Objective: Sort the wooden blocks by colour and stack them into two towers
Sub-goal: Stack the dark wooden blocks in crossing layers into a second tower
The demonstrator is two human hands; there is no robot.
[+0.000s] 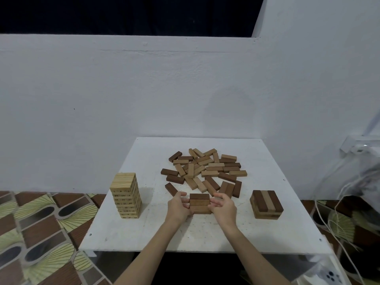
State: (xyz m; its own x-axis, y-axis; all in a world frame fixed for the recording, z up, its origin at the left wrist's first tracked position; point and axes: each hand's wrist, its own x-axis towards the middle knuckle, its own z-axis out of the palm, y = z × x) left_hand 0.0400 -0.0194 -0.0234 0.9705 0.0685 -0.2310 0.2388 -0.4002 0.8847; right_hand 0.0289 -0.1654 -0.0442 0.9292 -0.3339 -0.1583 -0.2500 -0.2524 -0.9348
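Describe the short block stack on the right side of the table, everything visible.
The short stack stands near the white table's right edge, a few crosswise layers high, upright and squared. Its top layer shows two dark brown wooden blocks flanking one lighter block; the layers below look mixed too. Neither hand touches it; it stands apart from the loose pile.

both hands around brown blocks

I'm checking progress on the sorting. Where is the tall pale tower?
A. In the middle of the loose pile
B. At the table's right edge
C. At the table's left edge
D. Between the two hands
C: the pale tower stands at the table's left edge, while the hands hold a small set of blocks and a shorter stack sits right.
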